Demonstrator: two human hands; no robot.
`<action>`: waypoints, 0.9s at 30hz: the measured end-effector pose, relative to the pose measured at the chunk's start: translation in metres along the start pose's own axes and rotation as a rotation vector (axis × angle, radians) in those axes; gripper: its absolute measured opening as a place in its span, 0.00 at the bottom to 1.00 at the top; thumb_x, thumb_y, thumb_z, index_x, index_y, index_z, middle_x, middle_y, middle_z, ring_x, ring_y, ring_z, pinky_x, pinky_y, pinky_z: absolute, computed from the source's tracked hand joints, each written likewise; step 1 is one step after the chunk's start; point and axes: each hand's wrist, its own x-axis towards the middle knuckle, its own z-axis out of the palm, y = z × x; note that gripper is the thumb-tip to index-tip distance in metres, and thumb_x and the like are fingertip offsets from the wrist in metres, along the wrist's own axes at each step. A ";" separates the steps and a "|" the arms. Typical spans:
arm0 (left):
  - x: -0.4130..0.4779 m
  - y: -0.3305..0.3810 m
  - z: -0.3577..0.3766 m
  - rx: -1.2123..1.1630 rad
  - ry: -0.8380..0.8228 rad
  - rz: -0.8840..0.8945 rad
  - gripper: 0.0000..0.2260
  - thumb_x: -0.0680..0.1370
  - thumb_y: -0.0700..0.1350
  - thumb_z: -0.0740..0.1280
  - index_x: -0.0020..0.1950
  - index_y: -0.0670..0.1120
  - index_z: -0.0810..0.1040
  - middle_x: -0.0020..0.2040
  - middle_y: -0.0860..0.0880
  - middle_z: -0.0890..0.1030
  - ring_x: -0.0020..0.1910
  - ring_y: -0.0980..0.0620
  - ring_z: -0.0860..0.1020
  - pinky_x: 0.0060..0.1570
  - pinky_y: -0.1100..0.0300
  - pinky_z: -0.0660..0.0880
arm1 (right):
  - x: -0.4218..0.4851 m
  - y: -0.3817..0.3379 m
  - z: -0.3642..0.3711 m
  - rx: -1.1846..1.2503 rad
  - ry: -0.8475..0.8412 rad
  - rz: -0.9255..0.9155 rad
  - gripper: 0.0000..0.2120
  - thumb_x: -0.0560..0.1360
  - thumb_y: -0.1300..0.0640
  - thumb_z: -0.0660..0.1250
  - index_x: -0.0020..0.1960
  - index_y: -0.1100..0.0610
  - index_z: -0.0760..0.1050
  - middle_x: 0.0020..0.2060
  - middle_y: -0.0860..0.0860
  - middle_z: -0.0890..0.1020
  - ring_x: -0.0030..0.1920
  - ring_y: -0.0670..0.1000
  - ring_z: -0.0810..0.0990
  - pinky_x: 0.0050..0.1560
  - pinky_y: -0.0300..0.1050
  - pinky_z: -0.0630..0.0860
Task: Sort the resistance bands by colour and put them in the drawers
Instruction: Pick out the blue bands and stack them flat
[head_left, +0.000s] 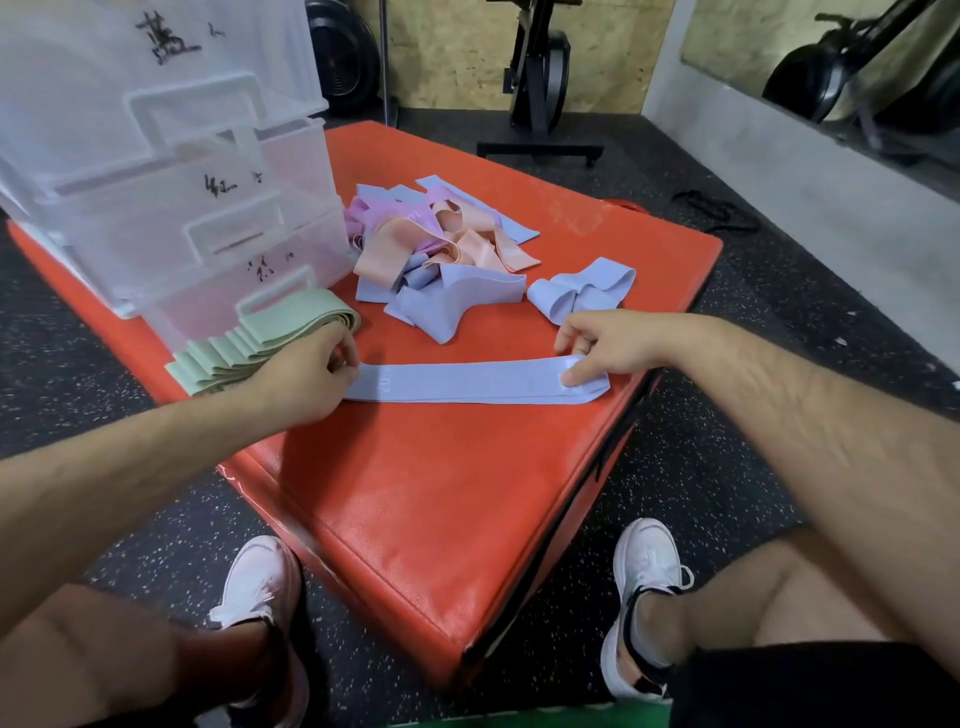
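Note:
A blue resistance band (467, 383) lies flat and stretched out across the red mat (441, 499). My left hand (306, 371) pinches its left end. My right hand (597, 345) holds its right end, thumb pressing on top. A stack of green bands (260, 343) lies beside my left hand, in front of the clear plastic drawer unit (171, 171). Behind the flat band is a mixed pile of blue, pink and peach bands (436, 239), with another loose blue band (582, 291) to its right.
The drawer unit has three labelled drawers, each pulled partly out. My two feet in white shoes (644, 571) stand on the speckled black floor on either side of the mat's near corner. Exercise machines (540, 78) stand at the back.

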 end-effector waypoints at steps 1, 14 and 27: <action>0.001 0.000 0.000 0.016 -0.019 -0.009 0.05 0.77 0.38 0.67 0.46 0.46 0.73 0.41 0.43 0.78 0.38 0.46 0.75 0.35 0.62 0.69 | -0.001 0.001 -0.001 0.022 -0.005 0.014 0.18 0.71 0.50 0.77 0.57 0.49 0.75 0.43 0.47 0.77 0.40 0.48 0.75 0.42 0.43 0.72; 0.003 -0.007 0.001 0.090 0.004 -0.018 0.02 0.78 0.41 0.67 0.48 0.47 0.75 0.43 0.47 0.78 0.39 0.50 0.74 0.36 0.61 0.69 | -0.013 0.004 -0.007 0.154 0.156 0.069 0.16 0.71 0.70 0.72 0.55 0.56 0.78 0.50 0.52 0.79 0.40 0.50 0.80 0.39 0.40 0.78; 0.022 0.012 0.001 0.260 0.065 0.210 0.01 0.71 0.37 0.69 0.41 0.42 0.78 0.43 0.45 0.75 0.45 0.42 0.76 0.48 0.53 0.72 | 0.001 -0.020 -0.003 -0.142 0.231 -0.058 0.06 0.74 0.59 0.69 0.45 0.49 0.81 0.44 0.43 0.82 0.44 0.45 0.78 0.42 0.40 0.73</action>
